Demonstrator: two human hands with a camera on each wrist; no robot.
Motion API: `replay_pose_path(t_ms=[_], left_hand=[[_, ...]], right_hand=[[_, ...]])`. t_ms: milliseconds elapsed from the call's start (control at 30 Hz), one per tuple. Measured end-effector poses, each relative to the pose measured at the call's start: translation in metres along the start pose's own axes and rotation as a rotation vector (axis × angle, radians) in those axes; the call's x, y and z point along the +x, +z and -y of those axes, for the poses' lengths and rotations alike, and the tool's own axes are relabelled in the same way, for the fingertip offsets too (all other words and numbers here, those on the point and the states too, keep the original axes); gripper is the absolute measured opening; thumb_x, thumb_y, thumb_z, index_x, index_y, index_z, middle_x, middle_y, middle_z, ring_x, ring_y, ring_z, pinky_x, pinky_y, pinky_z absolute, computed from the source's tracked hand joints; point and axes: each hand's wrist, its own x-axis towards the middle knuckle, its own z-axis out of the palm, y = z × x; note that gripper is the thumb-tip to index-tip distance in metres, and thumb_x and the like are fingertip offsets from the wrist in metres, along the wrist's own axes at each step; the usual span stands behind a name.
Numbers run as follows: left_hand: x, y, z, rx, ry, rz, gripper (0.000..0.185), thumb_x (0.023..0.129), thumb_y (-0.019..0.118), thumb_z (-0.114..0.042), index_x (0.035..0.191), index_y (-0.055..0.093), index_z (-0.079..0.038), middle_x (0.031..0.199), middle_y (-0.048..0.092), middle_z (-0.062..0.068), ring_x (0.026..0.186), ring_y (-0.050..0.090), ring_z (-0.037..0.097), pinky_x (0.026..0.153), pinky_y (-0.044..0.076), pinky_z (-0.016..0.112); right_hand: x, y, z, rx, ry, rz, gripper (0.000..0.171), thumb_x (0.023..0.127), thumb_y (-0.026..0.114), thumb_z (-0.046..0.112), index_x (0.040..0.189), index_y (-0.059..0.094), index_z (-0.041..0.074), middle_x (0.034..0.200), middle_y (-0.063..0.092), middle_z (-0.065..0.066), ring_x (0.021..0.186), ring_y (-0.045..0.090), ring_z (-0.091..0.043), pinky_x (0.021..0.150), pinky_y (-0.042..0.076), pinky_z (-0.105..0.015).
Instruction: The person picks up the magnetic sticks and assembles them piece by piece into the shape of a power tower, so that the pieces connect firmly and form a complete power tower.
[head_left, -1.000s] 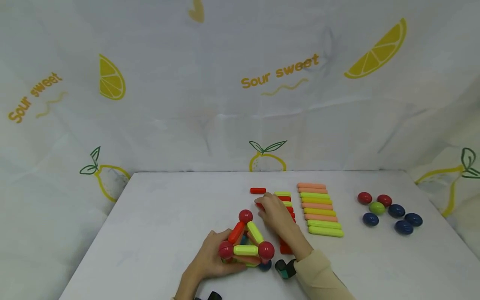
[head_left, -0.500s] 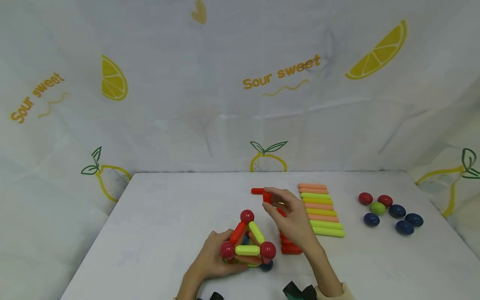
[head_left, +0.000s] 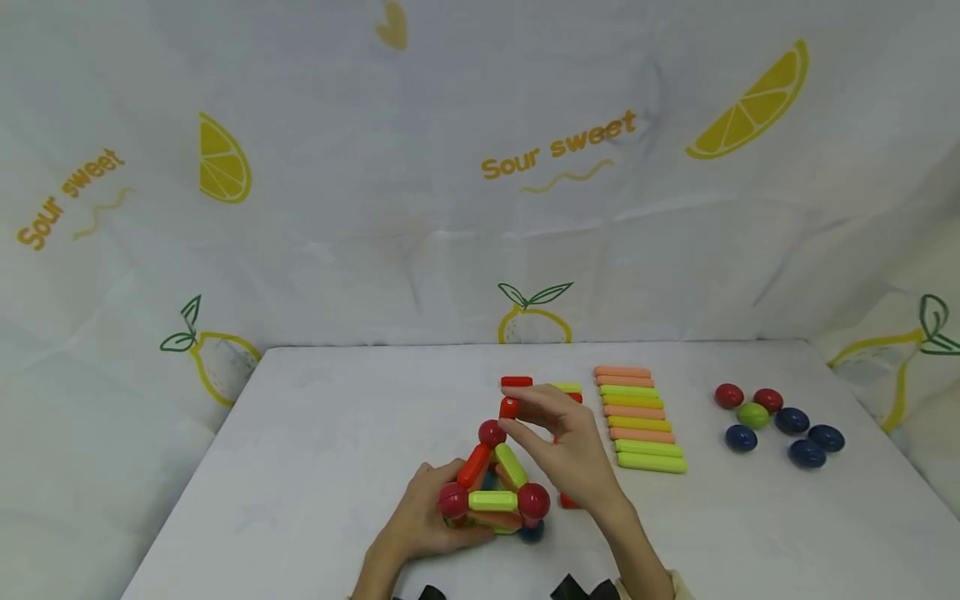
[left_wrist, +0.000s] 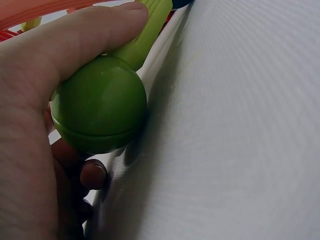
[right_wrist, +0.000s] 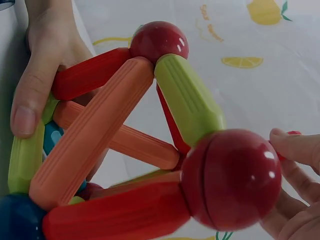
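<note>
A toy frame of coloured building sticks and balls is gripped from the left by my left hand. Three red balls mark its upper triangle in the head view. A green ball lies within the left hand's grasp close to the table, the thumb across a yellow-green stick. Between thumb and fingertips, my right hand pinches a short red building stick, one end facing the camera. That stick is just above and right of the frame's far red ball.
A single red stick lies behind the right hand. Its neighbour, a column of short red and yellow-green sticks, is mostly hidden by that hand. Longer sticks form a column further right. Several loose balls, blue, red and green, rest at the table's right.
My right hand has picked a short red stick from the short-stick column, lifted it, and brought it left beside the frame's far red ball. The left hand and the frame stay put.
</note>
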Motion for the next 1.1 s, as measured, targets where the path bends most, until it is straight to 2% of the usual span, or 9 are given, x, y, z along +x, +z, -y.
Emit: replay_pose_path(t_ms=[300, 533, 733, 933, 1100], left_hand=[[0.000, 0.000, 0.003, 0.003, 0.004, 0.008, 0.058, 0.070, 0.090, -0.048, 0.119, 0.061, -0.035, 0.100, 0.073, -0.025, 0.083, 0.058, -0.008, 0.067, 0.035, 0.020], [0.000, -0.001, 0.001, -0.007, -0.001, 0.004, 0.060, 0.068, 0.093, -0.045, 0.118, 0.062, -0.035, 0.098, 0.073, -0.026, 0.080, 0.057, -0.008, 0.067, 0.033, 0.020], [-0.001, -0.001, 0.001, -0.020, 0.001, 0.003, 0.060, 0.068, 0.093, -0.044, 0.119, 0.062, -0.035, 0.098, 0.073, -0.025, 0.079, 0.057, -0.008, 0.067, 0.033, 0.021], [-0.002, -0.001, 0.002, -0.020, 0.009, 0.000, 0.059, 0.069, 0.092, -0.044, 0.119, 0.062, -0.036, 0.097, 0.073, -0.025, 0.079, 0.057, -0.008, 0.066, 0.033, 0.020], [0.000, -0.002, 0.001, 0.005, 0.002, 0.003, 0.059, 0.069, 0.092, -0.044, 0.119, 0.062, -0.036, 0.097, 0.073, -0.025, 0.079, 0.056, -0.008, 0.066, 0.033, 0.020]], right_hand=[[0.005, 0.013, -0.005, -0.048, -0.008, 0.086, 0.040, 0.088, 0.077, 0.002, 0.127, 0.071, 0.009, 0.117, 0.072, -0.008, 0.108, 0.070, -0.018, 0.093, 0.061, -0.039], [0.006, 0.017, -0.006, -0.060, 0.028, 0.109, 0.039, 0.088, 0.077, 0.003, 0.127, 0.072, 0.012, 0.117, 0.072, -0.005, 0.105, 0.071, -0.018, 0.092, 0.061, -0.031], [0.005, 0.016, -0.008, -0.079, 0.064, 0.138, 0.041, 0.090, 0.076, 0.006, 0.130, 0.069, 0.011, 0.112, 0.074, -0.007, 0.102, 0.074, -0.022, 0.093, 0.061, -0.038], [0.005, 0.015, -0.007, -0.086, 0.113, 0.153, 0.040, 0.092, 0.074, 0.006, 0.131, 0.068, 0.011, 0.115, 0.074, -0.008, 0.106, 0.075, -0.025, 0.095, 0.059, -0.039], [0.007, 0.011, -0.010, -0.072, 0.080, 0.163, 0.040, 0.094, 0.072, 0.008, 0.133, 0.066, 0.009, 0.115, 0.074, -0.009, 0.107, 0.074, -0.024, 0.096, 0.059, -0.033]])
